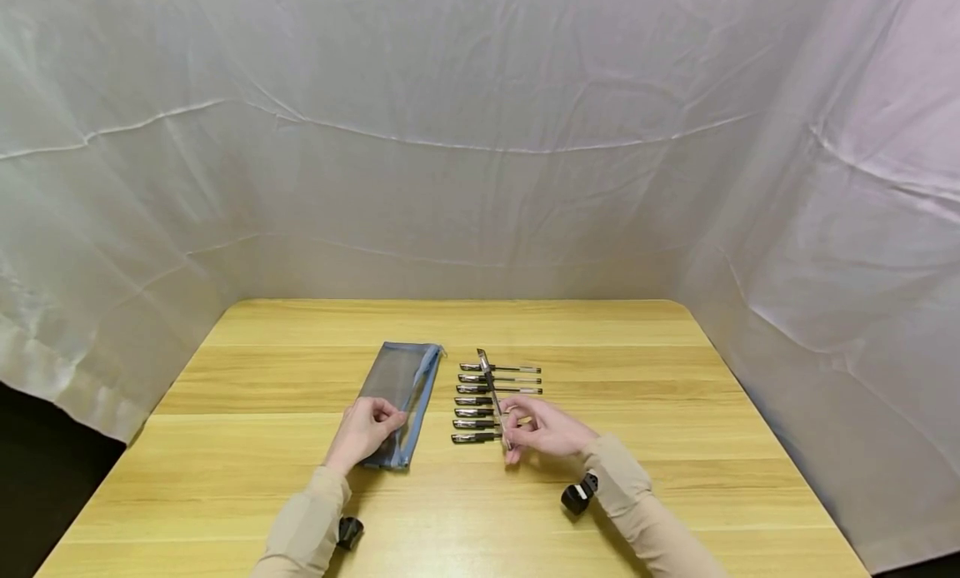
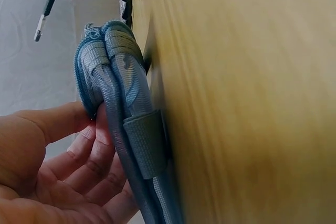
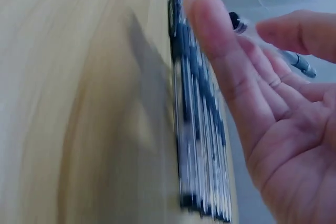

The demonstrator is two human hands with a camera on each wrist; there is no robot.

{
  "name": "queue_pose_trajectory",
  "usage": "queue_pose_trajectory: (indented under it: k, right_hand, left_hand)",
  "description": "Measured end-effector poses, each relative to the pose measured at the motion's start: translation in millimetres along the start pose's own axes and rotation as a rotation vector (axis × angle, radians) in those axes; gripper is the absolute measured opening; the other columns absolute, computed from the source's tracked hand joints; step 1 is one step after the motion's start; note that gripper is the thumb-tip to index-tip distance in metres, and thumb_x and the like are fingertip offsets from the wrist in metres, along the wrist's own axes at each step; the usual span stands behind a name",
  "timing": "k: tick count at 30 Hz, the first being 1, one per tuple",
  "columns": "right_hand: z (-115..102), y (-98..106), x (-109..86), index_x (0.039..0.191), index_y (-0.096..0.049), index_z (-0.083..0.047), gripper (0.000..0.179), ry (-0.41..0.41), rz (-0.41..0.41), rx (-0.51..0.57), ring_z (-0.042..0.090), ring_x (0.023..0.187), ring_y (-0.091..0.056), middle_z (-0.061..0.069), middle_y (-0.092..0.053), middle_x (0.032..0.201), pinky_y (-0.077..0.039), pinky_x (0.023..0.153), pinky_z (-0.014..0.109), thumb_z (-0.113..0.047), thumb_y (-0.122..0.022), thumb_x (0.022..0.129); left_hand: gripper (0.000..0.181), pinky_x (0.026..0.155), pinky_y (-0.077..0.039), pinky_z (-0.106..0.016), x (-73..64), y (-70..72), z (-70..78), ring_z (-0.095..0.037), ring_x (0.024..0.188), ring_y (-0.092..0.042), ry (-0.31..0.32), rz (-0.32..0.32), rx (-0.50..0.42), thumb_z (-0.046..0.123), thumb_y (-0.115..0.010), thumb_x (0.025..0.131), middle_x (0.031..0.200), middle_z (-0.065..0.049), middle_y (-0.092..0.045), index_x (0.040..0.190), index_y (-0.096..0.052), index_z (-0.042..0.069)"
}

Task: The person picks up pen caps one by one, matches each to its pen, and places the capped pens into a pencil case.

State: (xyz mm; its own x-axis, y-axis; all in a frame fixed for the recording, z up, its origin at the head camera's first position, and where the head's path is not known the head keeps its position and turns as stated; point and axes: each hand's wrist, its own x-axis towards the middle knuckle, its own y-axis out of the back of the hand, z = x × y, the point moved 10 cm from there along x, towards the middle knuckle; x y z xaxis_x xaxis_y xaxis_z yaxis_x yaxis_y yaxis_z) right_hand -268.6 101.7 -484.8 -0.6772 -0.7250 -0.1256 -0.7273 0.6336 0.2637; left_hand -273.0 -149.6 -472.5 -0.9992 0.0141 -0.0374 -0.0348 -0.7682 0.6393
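Observation:
A blue-edged zip pouch [image 1: 386,374] with a dark see-through panel lies left of centre on the table. My left hand [image 1: 365,432] pinches its zipped side between thumb and fingers. The left wrist view shows the pouch edge [image 2: 118,51] raised in folds, with the thumb against it. My right hand [image 1: 551,428] holds a clear-barrelled gel pen [image 1: 490,381] with a black cap, slanting above the other pens. Below it, several similar black-capped pens [image 1: 471,437] lie in a row, caps to the left. The right hand partly covers the nearer ones.
The wooden table [image 1: 637,361] carries the pouch and pens. Pale cloth [image 1: 480,203] hangs behind it and along both sides. A black wrist device [image 1: 577,496] shows at the right sleeve, another [image 1: 349,531] at the left.

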Motion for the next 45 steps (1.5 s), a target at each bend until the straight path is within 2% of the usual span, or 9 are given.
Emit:
queue_pose_trajectory:
  k: [4, 7, 12, 17, 21, 30, 36, 39, 45]
  right_hand:
    - [-1.4, -8.0, 11.0, 0.137, -0.035, 0.011, 0.046, -0.018, -0.030, 0.111, 0.034, 0.085, -0.074, 0.027, -0.067, 0.101, -0.062, 0.082, 0.038, -0.002, -0.057, 0.099]
    - [-0.6, -12.8, 19.8, 0.137, -0.034, 0.011, 0.049, -0.058, -0.031, 0.193, 0.029, 0.082, -0.075, 0.023, -0.071, 0.097, -0.062, 0.080, 0.038, 0.000, -0.058, 0.097]
    - [4.5, -17.4, 35.3, 0.138, -0.036, 0.011, 0.050, -0.146, 0.019, 0.288, 0.023, 0.077, -0.075, 0.021, -0.074, 0.093, -0.062, 0.076, 0.035, 0.003, -0.058, 0.094]
    - [7.5, -20.9, 49.2, 0.139, -0.038, 0.011, 0.050, -0.206, 0.076, 0.358, 0.023, 0.074, -0.074, 0.028, -0.073, 0.101, -0.063, 0.075, 0.034, 0.003, -0.058, 0.094]
    - [7.7, -26.0, 60.7, 0.139, -0.040, 0.012, 0.049, -0.231, 0.092, 0.425, 0.024, 0.075, -0.075, 0.028, -0.072, 0.103, -0.063, 0.075, 0.034, 0.003, -0.059, 0.094]
    - [12.1, -35.2, 83.0, 0.140, -0.035, 0.007, 0.054, -0.274, 0.120, 0.491, 0.023, 0.070, -0.074, 0.015, -0.070, 0.087, -0.063, 0.071, 0.032, 0.003, -0.060, 0.093]
    - [11.2, -44.4, 95.8, 0.137, -0.038, 0.007, 0.050, -0.306, 0.115, 0.486, 0.021, 0.067, -0.074, 0.013, -0.070, 0.082, -0.061, 0.065, 0.027, 0.004, -0.061, 0.092]
    - [7.6, -48.0, 99.6, 0.138, -0.039, 0.007, 0.050, -0.304, 0.106, 0.480, 0.019, 0.067, -0.074, 0.016, -0.073, 0.088, -0.061, 0.065, 0.025, 0.003, -0.062, 0.093]
    - [3.2, -50.3, 100.2, 0.145, -0.036, 0.006, 0.053, -0.267, 0.075, 0.495, 0.018, 0.075, -0.075, 0.025, -0.071, 0.111, -0.061, 0.069, 0.026, -0.001, -0.059, 0.098]
  left_hand:
    - [0.013, 0.063, -0.041, -0.028, 0.5, 0.7, 2.5, -0.014, 0.063, -0.050, -0.013, 0.003, 0.007, 0.015, -0.072, 0.092, 0.072, -0.002, -0.065, 0.082, -0.074, 0.006]
    - [0.013, 0.063, -0.041, -0.028, 0.7, 1.1, 4.0, -0.013, 0.063, -0.049, -0.023, 0.007, 0.008, 0.015, -0.072, 0.092, 0.072, -0.002, -0.065, 0.082, -0.074, 0.007]
    - [0.013, 0.063, -0.042, -0.027, 0.5, -0.1, 4.8, -0.012, 0.063, -0.052, -0.028, 0.009, -0.003, 0.015, -0.071, 0.093, 0.072, -0.001, -0.067, 0.083, -0.075, 0.007]
    - [0.012, 0.063, -0.044, -0.027, -0.9, -0.5, 7.4, -0.011, 0.064, -0.056, -0.035, 0.009, -0.029, 0.014, -0.070, 0.094, 0.072, -0.002, -0.070, 0.085, -0.075, 0.007]
    - [0.012, 0.064, -0.045, -0.026, -1.7, 0.3, 9.9, -0.010, 0.065, -0.058, -0.037, 0.019, -0.042, 0.013, -0.069, 0.094, 0.073, -0.003, -0.070, 0.086, -0.075, 0.007]
    - [0.010, 0.062, -0.043, -0.022, 1.6, -0.9, 12.0, -0.008, 0.064, -0.058, -0.049, 0.044, -0.049, 0.012, -0.070, 0.092, 0.071, -0.002, -0.071, 0.084, -0.075, 0.008]
    - [0.010, 0.060, -0.043, -0.022, 2.3, -2.4, 12.2, -0.008, 0.064, -0.058, -0.061, 0.046, -0.054, 0.012, -0.071, 0.092, 0.071, -0.002, -0.070, 0.084, -0.075, 0.008]
    - [0.010, 0.060, -0.045, -0.022, 2.2, -3.6, 12.6, -0.008, 0.064, -0.059, -0.063, 0.043, -0.060, 0.012, -0.071, 0.092, 0.071, -0.002, -0.071, 0.085, -0.076, 0.008]
    - [0.010, 0.060, -0.046, -0.023, 2.9, -4.0, 12.7, -0.009, 0.063, -0.061, -0.069, 0.043, -0.063, 0.012, -0.070, 0.093, 0.071, -0.002, -0.071, 0.085, -0.075, 0.007]
